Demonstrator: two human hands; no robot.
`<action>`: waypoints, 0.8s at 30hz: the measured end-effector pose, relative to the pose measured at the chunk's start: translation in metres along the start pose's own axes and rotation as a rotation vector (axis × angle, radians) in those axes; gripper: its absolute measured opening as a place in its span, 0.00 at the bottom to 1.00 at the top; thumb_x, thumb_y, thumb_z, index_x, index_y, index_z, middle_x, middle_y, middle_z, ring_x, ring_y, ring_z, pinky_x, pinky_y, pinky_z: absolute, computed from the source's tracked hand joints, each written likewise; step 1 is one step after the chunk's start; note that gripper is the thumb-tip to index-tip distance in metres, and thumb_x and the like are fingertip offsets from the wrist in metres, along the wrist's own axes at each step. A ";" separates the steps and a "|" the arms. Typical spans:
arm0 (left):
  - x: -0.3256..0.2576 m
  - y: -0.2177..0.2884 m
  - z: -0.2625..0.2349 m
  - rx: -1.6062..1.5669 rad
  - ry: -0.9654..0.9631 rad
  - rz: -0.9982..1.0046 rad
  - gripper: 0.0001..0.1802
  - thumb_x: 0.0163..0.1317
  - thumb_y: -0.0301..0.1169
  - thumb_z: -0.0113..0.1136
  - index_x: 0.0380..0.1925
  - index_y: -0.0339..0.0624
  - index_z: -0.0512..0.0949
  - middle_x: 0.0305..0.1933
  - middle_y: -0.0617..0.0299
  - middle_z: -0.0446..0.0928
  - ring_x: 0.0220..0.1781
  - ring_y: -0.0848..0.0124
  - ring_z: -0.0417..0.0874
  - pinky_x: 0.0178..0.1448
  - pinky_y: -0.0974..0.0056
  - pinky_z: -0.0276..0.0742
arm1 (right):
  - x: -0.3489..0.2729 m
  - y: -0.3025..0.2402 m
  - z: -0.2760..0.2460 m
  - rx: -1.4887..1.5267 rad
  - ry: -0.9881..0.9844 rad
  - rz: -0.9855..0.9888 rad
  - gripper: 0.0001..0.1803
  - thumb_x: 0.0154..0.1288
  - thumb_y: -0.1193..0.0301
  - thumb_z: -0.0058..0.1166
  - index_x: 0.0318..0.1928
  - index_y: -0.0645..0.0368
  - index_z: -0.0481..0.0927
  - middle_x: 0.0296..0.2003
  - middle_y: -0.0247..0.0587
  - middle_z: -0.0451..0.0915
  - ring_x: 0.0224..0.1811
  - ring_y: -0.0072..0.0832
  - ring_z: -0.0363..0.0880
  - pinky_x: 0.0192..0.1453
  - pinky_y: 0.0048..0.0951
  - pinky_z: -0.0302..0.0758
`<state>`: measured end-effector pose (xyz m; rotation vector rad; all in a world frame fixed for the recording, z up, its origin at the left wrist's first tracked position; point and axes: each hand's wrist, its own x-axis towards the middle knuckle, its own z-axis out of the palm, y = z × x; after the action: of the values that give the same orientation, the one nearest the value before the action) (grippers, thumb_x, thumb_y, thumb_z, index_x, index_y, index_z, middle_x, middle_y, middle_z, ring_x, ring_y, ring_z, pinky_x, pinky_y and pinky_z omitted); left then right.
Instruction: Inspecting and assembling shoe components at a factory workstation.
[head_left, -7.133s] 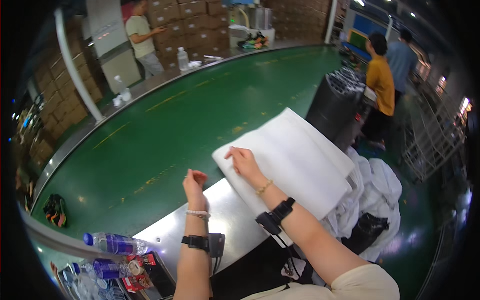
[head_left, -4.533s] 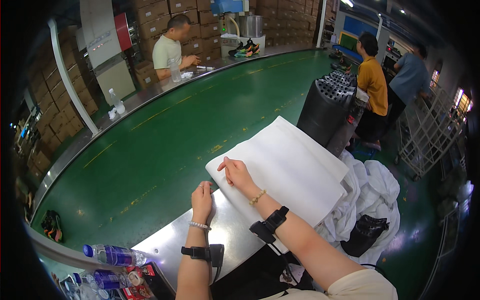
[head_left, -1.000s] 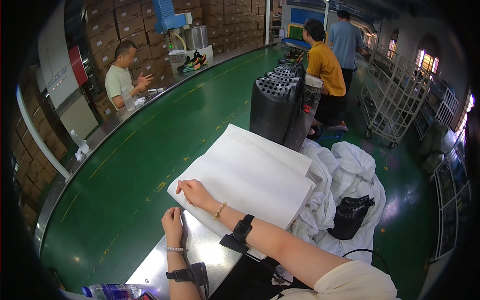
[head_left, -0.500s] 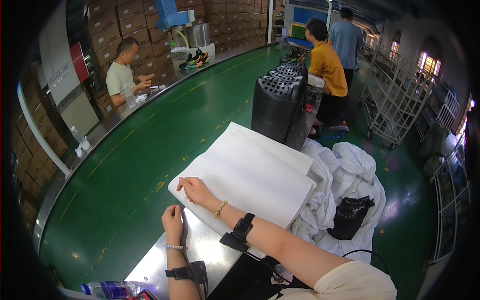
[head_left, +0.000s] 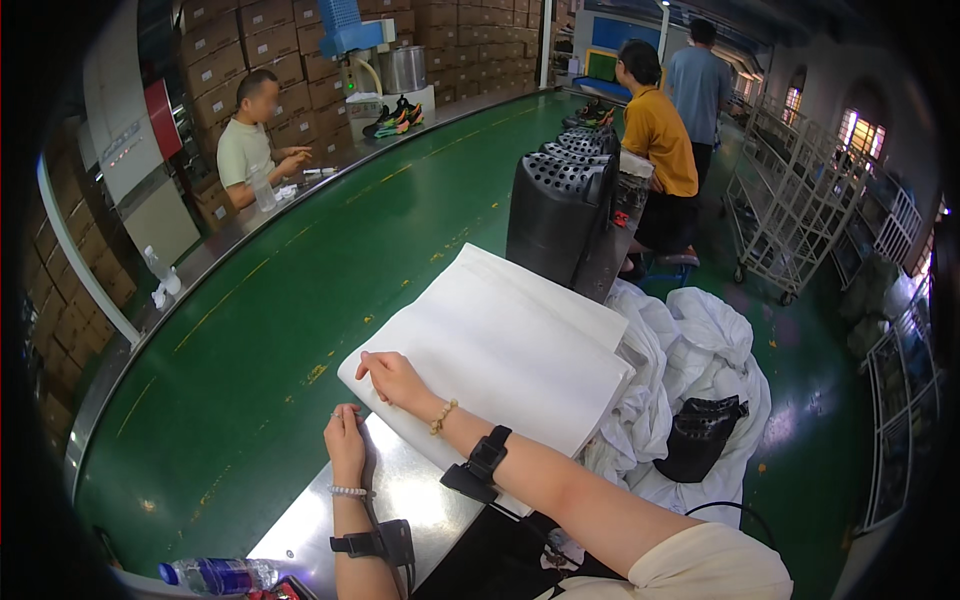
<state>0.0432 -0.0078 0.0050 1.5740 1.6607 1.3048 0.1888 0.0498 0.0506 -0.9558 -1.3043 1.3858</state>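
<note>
— Where are your fingers right now?

— My right hand [head_left: 393, 378] lies on the near left corner of the stack of large white tissue-paper sheets [head_left: 500, 350], fingers [head_left: 372, 366] curled down at the edge as if pinching up the top sheet; I can't tell whether a sheet is actually caught. My left hand [head_left: 346, 442] rests flat and loose on the bare steel bench [head_left: 400, 500], just beside that same corner, holding nothing.

— And the stack itself?

— It sits across the bench's far end, overhanging the wide green conveyor belt [head_left: 300, 300]. To its right lies a heap of crumpled white paper [head_left: 690, 350] with a small black pouch [head_left: 705, 445] on it; beyond stands a black perforated bin [head_left: 560, 205].

— Which step is this?

— I'd judge I'm separating one sheet. Next calls for a firm pinch on just the top layer, the left hand steadying the rest.
</note>
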 end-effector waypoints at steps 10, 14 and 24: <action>0.000 -0.001 -0.001 0.029 -0.008 -0.020 0.16 0.68 0.33 0.42 0.31 0.35 0.77 0.23 0.55 0.76 0.26 0.68 0.76 0.33 0.64 0.69 | 0.000 0.001 0.001 0.011 -0.008 0.001 0.23 0.71 0.59 0.38 0.27 0.64 0.76 0.07 0.27 0.62 0.08 0.14 0.60 0.13 0.20 0.57; 0.000 0.001 -0.001 0.017 -0.013 -0.030 0.16 0.68 0.33 0.42 0.31 0.34 0.77 0.23 0.55 0.76 0.26 0.68 0.76 0.33 0.65 0.70 | 0.001 0.002 0.001 0.020 -0.012 -0.017 0.23 0.71 0.59 0.38 0.27 0.64 0.75 0.07 0.27 0.62 0.08 0.14 0.60 0.13 0.20 0.58; -0.002 0.006 -0.004 0.053 -0.018 -0.017 0.16 0.67 0.32 0.43 0.30 0.33 0.76 0.24 0.54 0.76 0.27 0.67 0.76 0.35 0.64 0.70 | 0.001 0.000 0.001 0.022 -0.012 -0.023 0.24 0.70 0.57 0.41 0.24 0.62 0.76 0.08 0.29 0.63 0.08 0.17 0.63 0.14 0.23 0.60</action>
<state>0.0433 -0.0114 0.0115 1.5938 1.7070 1.2444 0.1877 0.0501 0.0511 -0.9166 -1.3029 1.3878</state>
